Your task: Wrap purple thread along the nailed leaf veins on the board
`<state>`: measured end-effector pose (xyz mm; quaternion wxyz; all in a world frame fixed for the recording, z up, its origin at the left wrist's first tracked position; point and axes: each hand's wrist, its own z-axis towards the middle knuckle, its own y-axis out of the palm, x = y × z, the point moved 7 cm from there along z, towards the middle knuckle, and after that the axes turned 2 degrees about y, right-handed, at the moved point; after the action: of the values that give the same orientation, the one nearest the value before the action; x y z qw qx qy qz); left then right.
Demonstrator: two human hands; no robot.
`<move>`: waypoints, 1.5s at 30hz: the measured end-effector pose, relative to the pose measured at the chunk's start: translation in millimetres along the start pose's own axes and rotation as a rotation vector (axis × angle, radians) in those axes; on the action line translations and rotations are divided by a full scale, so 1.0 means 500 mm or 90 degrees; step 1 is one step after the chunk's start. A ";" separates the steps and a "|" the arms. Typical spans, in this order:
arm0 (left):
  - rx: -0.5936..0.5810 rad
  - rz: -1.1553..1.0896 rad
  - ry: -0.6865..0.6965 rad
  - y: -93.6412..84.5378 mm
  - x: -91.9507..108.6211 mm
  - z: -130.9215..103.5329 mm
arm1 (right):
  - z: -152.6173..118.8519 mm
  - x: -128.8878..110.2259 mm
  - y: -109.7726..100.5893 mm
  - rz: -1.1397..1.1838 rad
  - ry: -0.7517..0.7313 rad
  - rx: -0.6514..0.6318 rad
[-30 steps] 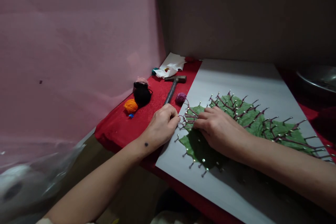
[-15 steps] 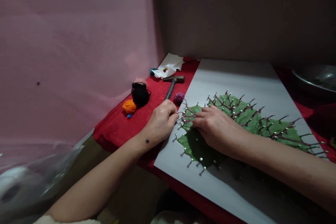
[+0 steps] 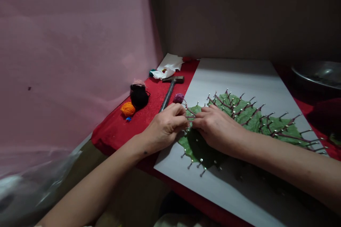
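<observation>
A large green leaf (image 3: 198, 149) lies on a white board (image 3: 231, 74), with several nails (image 3: 201, 160) standing along its outline and veins. Purple yarn (image 3: 189, 111) winds between nails and runs from a small purple ball (image 3: 178, 98) at the board's left edge. My left hand (image 3: 170, 124) is closed at the leaf's left end, pinching the yarn. Close beside it, my right hand (image 3: 215, 124) is closed over the leaf, also on the yarn. Short strands stretch between both hands; the fingertips are partly hidden.
On the red cloth (image 3: 114, 131) lie a hammer (image 3: 169, 94), an orange yarn ball (image 3: 128, 109), a black one (image 3: 140, 98) and crumpled white paper (image 3: 166, 69). A metal bowl (image 3: 317, 81) stands at the right. A pink wall covering (image 3: 74, 53) rises at the left.
My left hand has moved right, nearer to my right hand and over the leaf's left edge. The right hand stays at about the same place on the leaf.
</observation>
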<state>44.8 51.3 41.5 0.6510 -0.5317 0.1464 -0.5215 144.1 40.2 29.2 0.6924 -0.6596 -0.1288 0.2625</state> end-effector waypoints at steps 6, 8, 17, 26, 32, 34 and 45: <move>0.026 -0.088 -0.054 -0.007 -0.024 0.011 | -0.001 0.000 -0.001 -0.004 -0.005 0.000; 0.047 -0.121 -0.083 -0.011 -0.034 0.009 | -0.001 0.000 -0.001 -0.006 -0.006 0.002; 0.010 -0.165 -0.130 -0.025 -0.031 -0.019 | -0.002 0.001 0.001 -0.009 -0.007 0.000; 0.088 -0.125 -0.227 -0.027 -0.063 -0.018 | -0.004 -0.002 0.000 -0.012 -0.009 0.008; -0.037 -0.141 -0.197 -0.023 -0.036 -0.027 | -0.002 0.000 -0.002 -0.015 -0.005 0.004; -0.049 -0.109 -0.238 -0.019 -0.051 -0.034 | -0.001 0.000 -0.001 -0.017 -0.006 0.004; 0.051 -0.033 -0.193 -0.010 -0.039 0.007 | -0.002 0.001 0.000 -0.017 -0.006 0.003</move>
<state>36.8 70.1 40.3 0.6726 -0.5816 0.0120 -0.4574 144.9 39.5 29.1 0.6966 -0.6552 -0.1401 0.2567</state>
